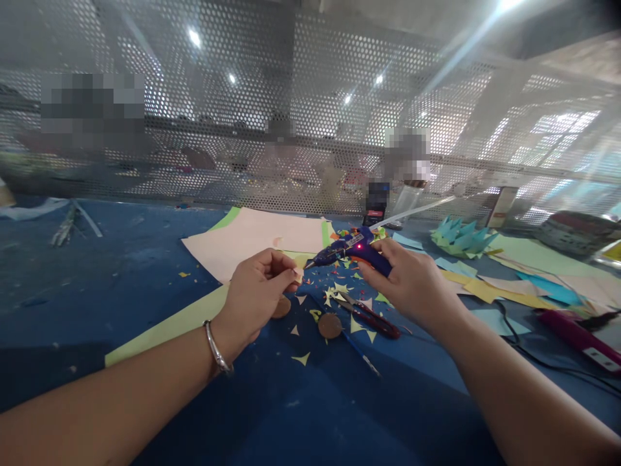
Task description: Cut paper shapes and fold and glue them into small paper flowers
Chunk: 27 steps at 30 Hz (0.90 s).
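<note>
My right hand (405, 275) is wrapped round the handle of a blue hot glue gun (342, 251), whose small red light is lit. A clear glue stick (412, 211) sticks out of its back end. The nozzle points left, close to a small pale paper piece (298, 274) pinched in my left hand (262, 288); whether the tip touches the paper I cannot tell. Under my hands lie red-handled scissors (373, 318), a brown disc (330, 325), a second brown disc (281, 308) partly behind my left fingers, and a thin blue pen-like stick (361, 354).
Pale pink and green paper sheets (272, 226) lie behind my hands on the blue table (160, 259), with scraps scattered about. At right are a teal paper crown-like piece (460, 238), coloured strips (485, 288), a black cord (514, 336) and a magenta object (577, 333). A perforated metal screen (310, 162) stands behind.
</note>
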### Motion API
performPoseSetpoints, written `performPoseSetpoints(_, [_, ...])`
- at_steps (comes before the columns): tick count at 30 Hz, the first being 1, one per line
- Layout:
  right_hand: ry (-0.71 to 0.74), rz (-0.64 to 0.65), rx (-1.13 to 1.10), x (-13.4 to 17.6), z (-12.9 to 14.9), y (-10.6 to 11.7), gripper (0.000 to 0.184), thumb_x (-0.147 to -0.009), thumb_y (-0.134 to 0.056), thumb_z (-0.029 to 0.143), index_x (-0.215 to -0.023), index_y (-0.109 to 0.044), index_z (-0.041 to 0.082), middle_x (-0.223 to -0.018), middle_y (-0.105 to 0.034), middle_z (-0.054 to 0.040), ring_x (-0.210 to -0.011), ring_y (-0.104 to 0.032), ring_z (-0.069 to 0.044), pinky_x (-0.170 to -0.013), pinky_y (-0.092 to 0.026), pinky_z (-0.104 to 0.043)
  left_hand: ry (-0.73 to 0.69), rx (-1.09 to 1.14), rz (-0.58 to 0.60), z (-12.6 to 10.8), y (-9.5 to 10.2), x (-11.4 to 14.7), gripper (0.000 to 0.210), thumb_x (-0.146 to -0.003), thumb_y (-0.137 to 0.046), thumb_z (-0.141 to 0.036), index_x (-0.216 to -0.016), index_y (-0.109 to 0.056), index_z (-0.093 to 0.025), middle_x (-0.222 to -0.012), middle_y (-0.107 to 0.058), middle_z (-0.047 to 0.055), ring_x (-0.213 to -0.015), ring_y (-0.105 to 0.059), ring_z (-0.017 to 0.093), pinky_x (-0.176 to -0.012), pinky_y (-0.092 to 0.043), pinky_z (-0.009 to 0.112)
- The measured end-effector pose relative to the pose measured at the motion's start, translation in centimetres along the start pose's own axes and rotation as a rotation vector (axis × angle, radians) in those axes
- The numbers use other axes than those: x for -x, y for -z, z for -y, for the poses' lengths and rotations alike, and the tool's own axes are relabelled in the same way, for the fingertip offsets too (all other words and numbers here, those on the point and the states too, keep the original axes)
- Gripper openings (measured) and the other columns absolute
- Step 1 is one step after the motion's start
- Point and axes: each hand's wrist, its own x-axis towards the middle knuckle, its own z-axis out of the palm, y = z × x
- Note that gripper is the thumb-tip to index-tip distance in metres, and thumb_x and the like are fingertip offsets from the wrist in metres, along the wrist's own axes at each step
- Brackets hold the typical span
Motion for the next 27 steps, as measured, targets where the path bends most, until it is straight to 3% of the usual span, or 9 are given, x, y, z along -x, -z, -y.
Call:
performPoseSetpoints(13, [-0.157,0.092,0.014,-0.8,-1.0,-0.4,0.033,-0.086,-0.056,0.05,-0.091,-0.064,0.019,-0.059,-0.06,-0.0008,-0.058,-0.059,-0.02,-0.053,-0.037,-0.029,-0.111,-0.004,-0.015,-0.4,0.1,0.1,0.013,-0.077,-0.071,-0.018,-0.08,-0.059,-0.02,-0.072,-0.067,-0.001,-0.067,-0.064,0.012,-0.07,-0.053,0.026])
performPoseSetpoints(19, [-0.246,0.306,0.124,-1.6,-2.7,-1.9,0.031,-0.086,-0.054,0.046,-0.078,-0.063,0.018,-0.069,-0.064,-0.0066,-0.067,-0.061,-0.022,-0.055,-0.033,-0.029,-0.102,0.036,0.025,-0.4,0.1,0.5,0.031,-0.077,-0.074,-0.02,-0.104,-0.058,-0.023,-0.067,-0.064,-0.005,-0.068,-0.066,0.013,-0.069,-0.053,0.025])
performPoseSetpoints(24, [-0.336,0.485,0.089,-1.4,-3.3,-2.7,0.036,-0.09,-0.05,0.046,-0.074,-0.062,0.017,-0.052,-0.06,-0.0038,-0.041,-0.055,-0.016,-0.047,-0.034,-0.027,-0.005,0.02,0.039,-0.7,0.1,0.7,0.028,-0.077,-0.074,-0.023,-0.102,-0.064,-0.018,-0.071,-0.066,-0.002,-0.074,-0.066,0.013,-0.067,-0.052,0.022])
performPoseSetpoints(27, [-0.362,0.534,0.109,-1.1,-3.0,-2.6,0.042,-0.09,-0.05,0.053,-0.077,-0.063,0.016,-0.056,-0.063,-0.0071,-0.043,-0.059,-0.018,-0.048,-0.037,-0.029,0.042,0.018,0.038,-0.8,0.1,0.8,0.026,-0.076,-0.075,-0.023,-0.099,-0.066,-0.017,-0.073,-0.066,-0.001,-0.074,-0.064,0.012,-0.067,-0.051,0.021])
